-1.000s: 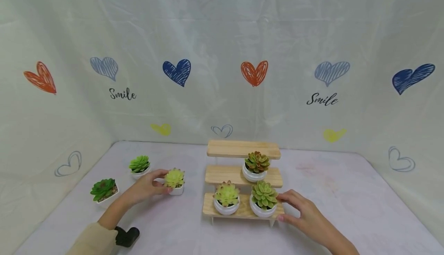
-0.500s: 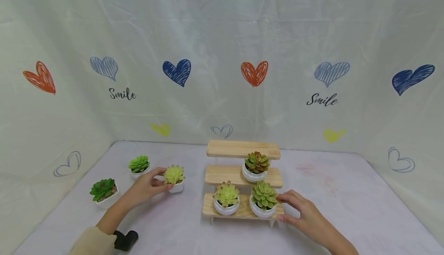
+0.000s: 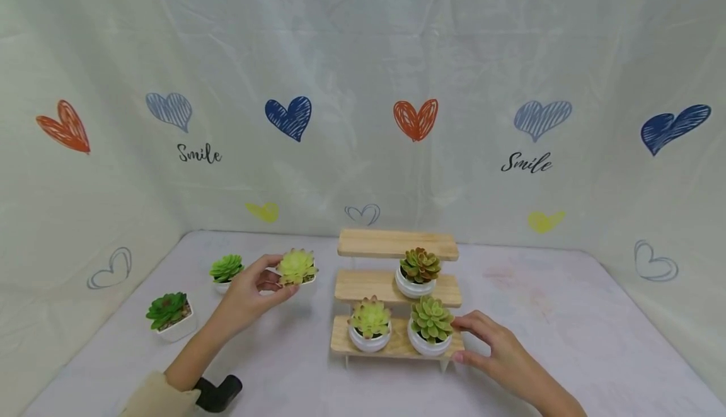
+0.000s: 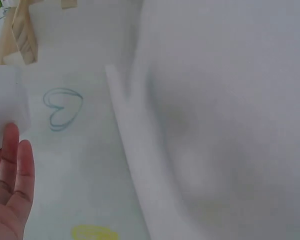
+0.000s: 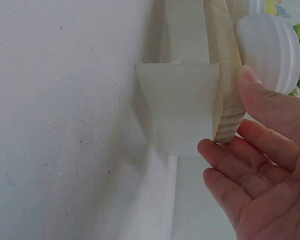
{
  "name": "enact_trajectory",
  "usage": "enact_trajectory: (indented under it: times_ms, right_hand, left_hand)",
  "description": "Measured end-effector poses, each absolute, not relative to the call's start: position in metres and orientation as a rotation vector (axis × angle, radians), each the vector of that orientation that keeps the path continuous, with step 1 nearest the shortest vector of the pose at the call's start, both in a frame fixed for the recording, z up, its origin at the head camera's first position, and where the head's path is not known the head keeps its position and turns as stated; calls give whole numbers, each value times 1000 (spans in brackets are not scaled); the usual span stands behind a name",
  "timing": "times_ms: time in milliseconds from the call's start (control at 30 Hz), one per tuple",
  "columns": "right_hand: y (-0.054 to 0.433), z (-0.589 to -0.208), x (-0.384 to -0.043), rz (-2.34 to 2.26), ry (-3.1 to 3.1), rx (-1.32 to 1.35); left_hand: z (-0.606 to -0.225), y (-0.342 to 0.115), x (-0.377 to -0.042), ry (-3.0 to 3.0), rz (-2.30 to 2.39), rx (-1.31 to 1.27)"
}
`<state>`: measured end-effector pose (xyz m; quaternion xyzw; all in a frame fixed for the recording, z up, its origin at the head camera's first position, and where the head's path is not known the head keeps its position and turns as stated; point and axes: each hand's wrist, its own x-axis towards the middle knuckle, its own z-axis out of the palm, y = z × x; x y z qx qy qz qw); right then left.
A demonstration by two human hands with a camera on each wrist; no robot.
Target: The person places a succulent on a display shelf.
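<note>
Fingers (image 3: 271, 261) of the left hand (image 3: 246, 291) pinch the square white pot (image 3: 307, 285) of a yellow-green succulent (image 3: 297, 266), the thumb on its near side; on my left wrist feed I see one fingertip against the white wall. I read that plant as sitting between the left fingers and the three-tier wooden stand (image 3: 397, 244), apart from the tiers. On the other side, the fingers of the right hand (image 3: 496, 348) pinch the right end of the lowest plank (image 3: 399, 341), and my right wrist feed shows the thumb at the wood's edge, just beside a round white pot (image 5: 270, 52). Nearest those fingers stands a green succulent (image 3: 432, 319); farther to their left sits a red-tipped one (image 3: 370, 318), and beyond, on the middle plank (image 3: 363, 285), a brownish-red one (image 3: 420, 266). Just left of the left fingers I have a bright green succulent (image 3: 227, 268), its pot partly hidden by the hand, and farther left a dark green one (image 3: 167, 310), both on the bench (image 3: 317, 366). Down the forearm from those fingers, a black object (image 3: 221, 394) shows beside the sleeve (image 3: 161, 398).
</note>
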<state>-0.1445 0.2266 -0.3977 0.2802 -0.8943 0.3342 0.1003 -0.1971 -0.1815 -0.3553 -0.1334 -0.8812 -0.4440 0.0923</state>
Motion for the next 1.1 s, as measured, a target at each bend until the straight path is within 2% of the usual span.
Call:
enact_trajectory:
  times_ms: [567, 767, 1100]
  right_hand:
    - [226, -393, -145, 1029, -2699, 795]
    - [226, -392, -145, 1039, -2698, 790]
    - [226, -395, -145, 1026, -2661, 826]
  left_hand:
    - [-342, -136, -197, -2550, -1515, -507]
    - [-340, -126, -199, -2643, -1610, -475]
    - [-334, -114, -205, -2748, -1453, -422]
